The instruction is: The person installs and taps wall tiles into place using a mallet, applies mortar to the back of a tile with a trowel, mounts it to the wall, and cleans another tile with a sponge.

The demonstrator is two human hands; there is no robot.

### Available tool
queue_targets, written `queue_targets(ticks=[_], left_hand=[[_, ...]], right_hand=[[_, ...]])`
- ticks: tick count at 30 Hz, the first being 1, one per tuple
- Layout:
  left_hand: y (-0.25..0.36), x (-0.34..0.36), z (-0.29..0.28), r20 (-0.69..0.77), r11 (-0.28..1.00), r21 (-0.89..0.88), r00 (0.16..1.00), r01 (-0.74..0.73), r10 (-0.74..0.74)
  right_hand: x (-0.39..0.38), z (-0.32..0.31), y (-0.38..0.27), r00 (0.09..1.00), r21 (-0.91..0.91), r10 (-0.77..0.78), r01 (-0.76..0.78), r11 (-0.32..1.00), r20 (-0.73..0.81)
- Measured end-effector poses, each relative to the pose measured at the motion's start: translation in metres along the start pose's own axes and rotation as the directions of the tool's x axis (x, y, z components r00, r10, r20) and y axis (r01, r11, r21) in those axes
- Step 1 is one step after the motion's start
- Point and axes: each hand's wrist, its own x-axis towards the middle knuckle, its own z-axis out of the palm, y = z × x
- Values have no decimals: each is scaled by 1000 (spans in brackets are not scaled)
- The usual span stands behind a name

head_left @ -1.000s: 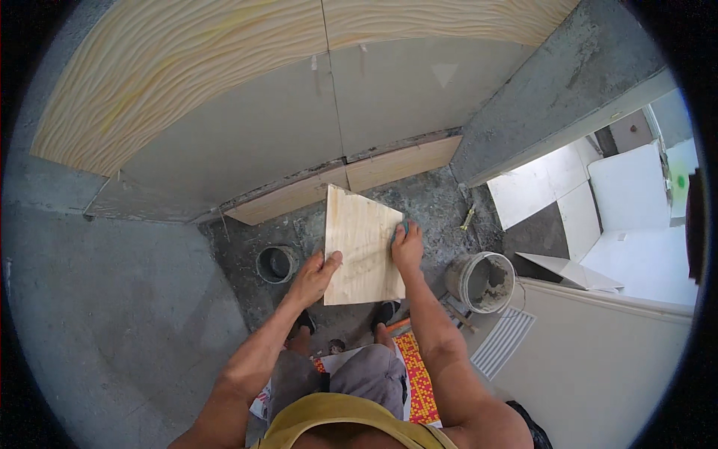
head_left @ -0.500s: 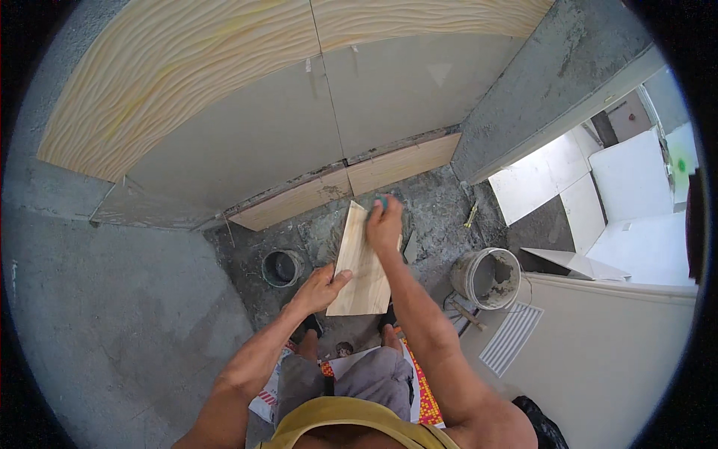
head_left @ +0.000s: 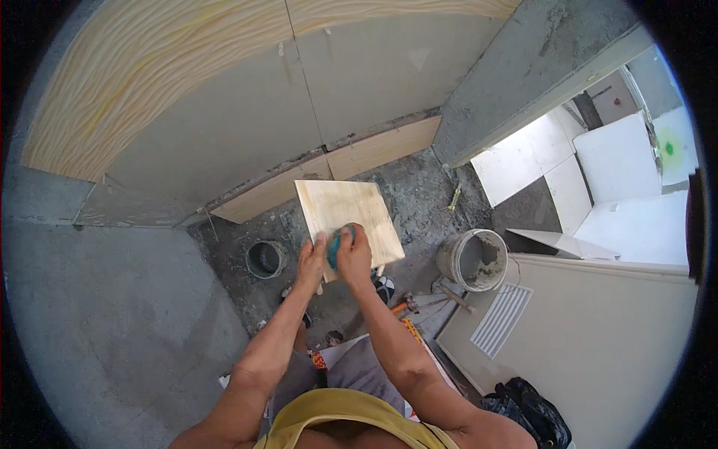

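A pale wood-grain tile (head_left: 363,208) is held up off the floor in front of me, its broad face turned up. My left hand (head_left: 310,263) grips its near left edge, thumb on the face and fingers partly hidden below. My right hand (head_left: 354,258) is closed around a teal sponge-like pad (head_left: 335,251) and presses it to the near part of the tile, close beside my left thumb. What kind of pad it is does not show clearly.
Beyond the tile, a row of wood-look tiles (head_left: 381,150) lines the wall's foot. A small dark bucket (head_left: 265,259) stands left; a larger mortar-smeared bucket (head_left: 455,258) stands right. Near it lie a hammer (head_left: 406,304), a striped panel (head_left: 501,322) and a black plastic bag (head_left: 535,415).
The tile has turned to show more of its broad face. My right hand has come from its far end back to the near edge with the teal pad. My left hand stays on the edge.
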Motion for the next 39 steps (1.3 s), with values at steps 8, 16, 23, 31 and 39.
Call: queue_targets(ticks=[8, 16, 23, 31, 39], left_hand=[[5, -6, 31, 23, 943, -191, 961, 273, -274], [8, -13, 46, 87, 937, -178, 953, 302, -290], [45, 5, 114, 196, 969, 44, 949, 243, -247], [43, 43, 213, 301, 933, 98, 884, 346, -359], [36, 30, 245, 170, 917, 86, 901, 389, -398]], right_hand=[[18, -38, 46, 974, -361, -184, 220, 906, 134], [61, -48, 57, 979, -456, -63, 147, 878, 194], [98, -131, 54, 996, -536, -36, 72, 841, 78], [130, -188, 75, 995, -332, -96, 94, 939, 9], [79, -359, 213, 790, -415, 491, -612, 673, -367]])
